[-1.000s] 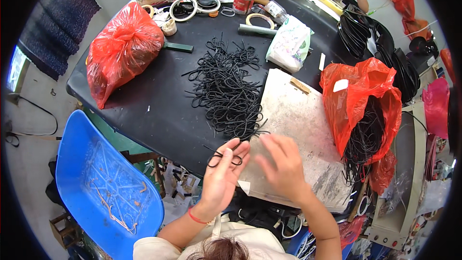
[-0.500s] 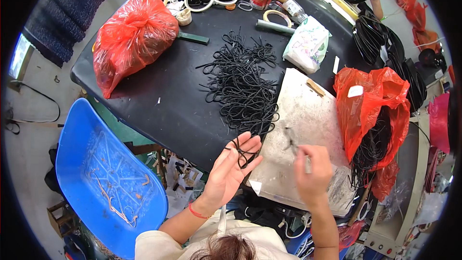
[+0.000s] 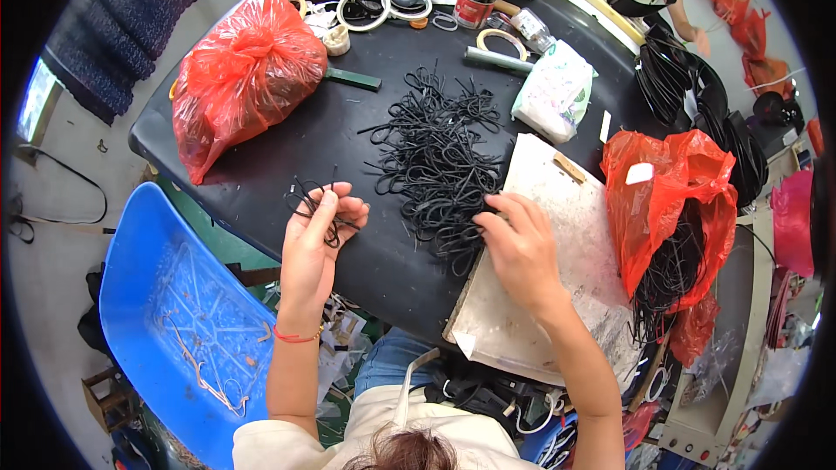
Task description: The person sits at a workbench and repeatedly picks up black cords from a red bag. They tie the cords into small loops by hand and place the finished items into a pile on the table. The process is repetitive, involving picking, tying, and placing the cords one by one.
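Observation:
A tangled pile of black cord loops (image 3: 440, 157) lies in the middle of the dark table. Left of it, my left hand (image 3: 315, 231) is raised over the tabletop, closed around a few black cord loops (image 3: 306, 200) that stick out past the thumb and fingers. At the pile's lower right edge is my right hand (image 3: 527, 248), its thumb and fingertips curled in on the black cord there. Its palm and wrist are above the pale, stained board (image 3: 579, 235).
A full red plastic bag (image 3: 248, 78) stands at the far left; an open red bag (image 3: 666, 174) with black cords is at the right. A blue tub (image 3: 131, 296) sits below the table's left edge. Tape rings (image 3: 364, 9), a white packet (image 3: 555, 91) and a metal tube (image 3: 496, 59) are behind the pile.
My left hand has moved left and away from me, its fingers closing over the cord loops. My right hand has swung from over the board to the pile's edge.

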Demonstrator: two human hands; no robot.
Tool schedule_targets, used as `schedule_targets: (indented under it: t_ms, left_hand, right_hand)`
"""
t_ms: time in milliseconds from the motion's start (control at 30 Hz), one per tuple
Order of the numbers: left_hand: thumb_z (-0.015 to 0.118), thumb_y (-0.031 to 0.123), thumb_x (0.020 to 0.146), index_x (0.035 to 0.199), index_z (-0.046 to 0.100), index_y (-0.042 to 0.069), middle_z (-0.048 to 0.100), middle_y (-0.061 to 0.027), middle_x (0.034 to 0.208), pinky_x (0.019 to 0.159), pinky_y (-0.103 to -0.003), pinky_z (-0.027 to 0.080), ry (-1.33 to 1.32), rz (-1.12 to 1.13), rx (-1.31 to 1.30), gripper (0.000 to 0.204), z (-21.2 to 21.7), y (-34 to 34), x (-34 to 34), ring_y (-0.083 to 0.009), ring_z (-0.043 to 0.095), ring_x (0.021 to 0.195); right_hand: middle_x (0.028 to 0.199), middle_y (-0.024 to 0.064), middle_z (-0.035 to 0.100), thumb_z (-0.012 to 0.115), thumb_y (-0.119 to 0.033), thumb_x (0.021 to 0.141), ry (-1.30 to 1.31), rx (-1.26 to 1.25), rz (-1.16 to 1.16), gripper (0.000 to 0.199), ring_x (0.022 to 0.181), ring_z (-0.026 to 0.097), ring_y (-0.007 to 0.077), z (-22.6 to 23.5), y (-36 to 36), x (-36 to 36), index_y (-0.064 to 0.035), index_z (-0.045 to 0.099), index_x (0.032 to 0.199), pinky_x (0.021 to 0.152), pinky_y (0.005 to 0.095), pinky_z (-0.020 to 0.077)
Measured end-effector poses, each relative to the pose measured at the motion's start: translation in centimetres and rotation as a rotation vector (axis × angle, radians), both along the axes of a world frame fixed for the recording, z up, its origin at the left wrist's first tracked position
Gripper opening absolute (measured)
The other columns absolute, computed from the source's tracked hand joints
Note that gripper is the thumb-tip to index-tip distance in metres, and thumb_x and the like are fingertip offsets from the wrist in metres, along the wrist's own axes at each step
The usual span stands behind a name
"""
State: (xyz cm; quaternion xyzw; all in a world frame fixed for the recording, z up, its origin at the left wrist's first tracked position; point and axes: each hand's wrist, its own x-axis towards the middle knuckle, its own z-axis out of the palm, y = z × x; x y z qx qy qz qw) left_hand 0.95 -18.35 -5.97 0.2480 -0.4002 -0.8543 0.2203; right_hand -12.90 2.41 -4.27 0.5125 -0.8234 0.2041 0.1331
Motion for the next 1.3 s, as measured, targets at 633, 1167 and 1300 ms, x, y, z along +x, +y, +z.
schedule_targets:
  t_ms: [633, 1167, 1300]
  left_hand:
    - [0.052, 0.019, 0.090, 0.100, 0.059, 0.003, 0.057, 0.0014, 0.095, 0.068, -0.016, 0.034, 0.081, 0.000, -0.372, 0.020, -1.5, -0.5, -9.4, -0.0019, 0.040, 0.072]
    - [0.048, -0.002, 0.087, 0.131, 0.032, 0.001, 0.049, -0.0142, 0.115, 0.088, -0.028, 0.044, -0.074, 0.125, -0.723, 0.047, -3.3, -5.9, -1.5, -0.0183, 0.054, 0.102]
    - [0.057, 0.007, 0.084, 0.129, 0.038, 0.001, 0.046, -0.0167, 0.123, 0.096, -0.035, 0.037, -0.422, 0.300, -1.290, 0.049, -2.1, -6.8, -1.4, -0.0268, 0.046, 0.115]
  right_hand:
    - [0.077, 0.0138, 0.059, 0.057, -0.005, 0.079, -0.219, -0.200, -0.252, 0.012, 0.071, 0.058, 0.0285, -0.4, -3.0, -3.7, -0.0030, 0.057, 0.091, 0.067, 0.0372, 0.0454]
    - [0.091, 0.0166, 0.061, 0.053, 0.001, 0.079, -0.263, -0.198, -0.231, 0.019, 0.085, 0.058, 0.0316, -0.9, -3.8, -4.1, -0.0002, 0.059, 0.097, 0.076, 0.0376, 0.0456]
    - [0.091, 0.0149, 0.062, 0.052, -0.001, 0.081, -0.265, -0.120, -0.209, 0.018, 0.088, 0.057, 0.0297, -1.3, -4.3, -4.6, -0.0015, 0.060, 0.097, 0.076, 0.0362, 0.0452]
